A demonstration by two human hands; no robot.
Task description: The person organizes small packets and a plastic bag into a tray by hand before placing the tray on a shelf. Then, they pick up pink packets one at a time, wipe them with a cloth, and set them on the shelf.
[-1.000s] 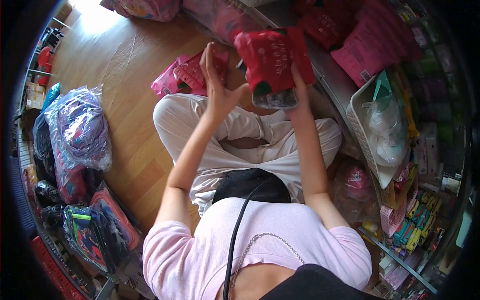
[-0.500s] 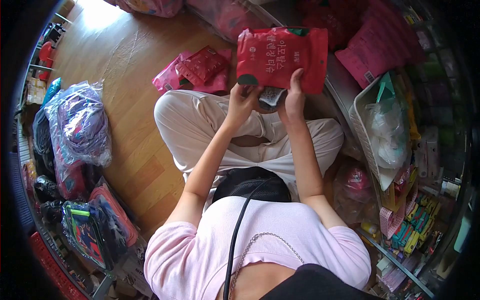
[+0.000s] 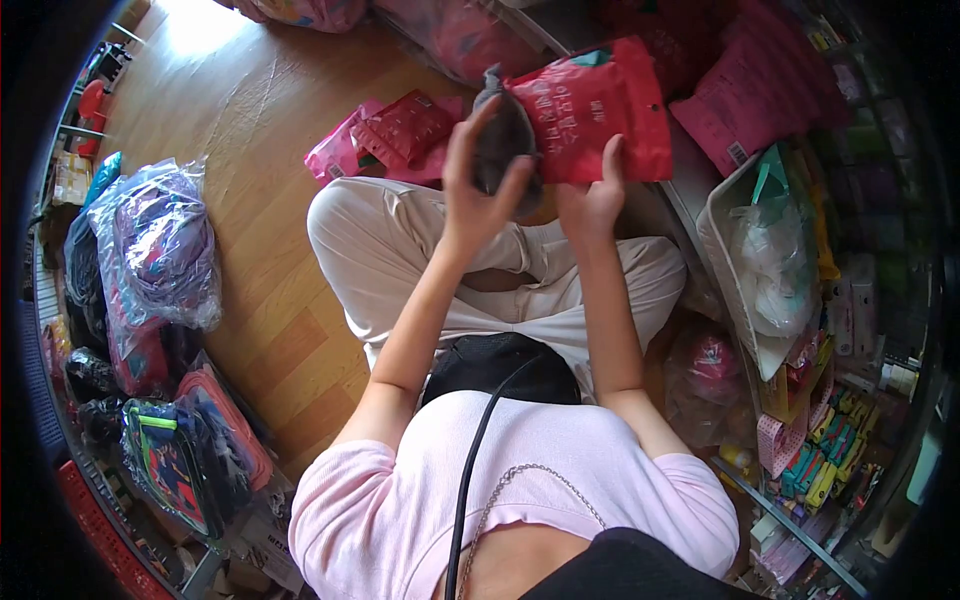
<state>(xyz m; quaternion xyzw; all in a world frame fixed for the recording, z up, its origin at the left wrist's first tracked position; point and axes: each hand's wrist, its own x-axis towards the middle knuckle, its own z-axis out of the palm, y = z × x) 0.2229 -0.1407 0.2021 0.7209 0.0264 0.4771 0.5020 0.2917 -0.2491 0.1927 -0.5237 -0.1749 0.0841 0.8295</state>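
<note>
A red pouch with white lettering (image 3: 600, 110) is tilted above my crossed legs, gripped near its lower edge by my right hand (image 3: 592, 200), thumb on its front. Left of it and overlapping its edge, a dark grey cloth-like item (image 3: 503, 145) stands upright against my left hand (image 3: 478, 190). The fingers of my left hand are spread around that grey item, blurred a little by motion; its lower part is partly hidden by the fingers. A smaller red packet (image 3: 408, 128) lies on pink packaging (image 3: 340, 152) on the floor beyond my knee.
Plastic-wrapped goods (image 3: 165, 245) and bagged cases (image 3: 170, 465) line the left side. On the right are a white basket (image 3: 722, 250) holding clear bags, a pink package (image 3: 745, 105) and small colourful boxes (image 3: 835, 450). Wooden flooring (image 3: 270, 260) shows at left.
The grey item has come up from below the pouch to its left side with my left hand, whose fingers have spread. The pouch has shifted slightly right and tilted.
</note>
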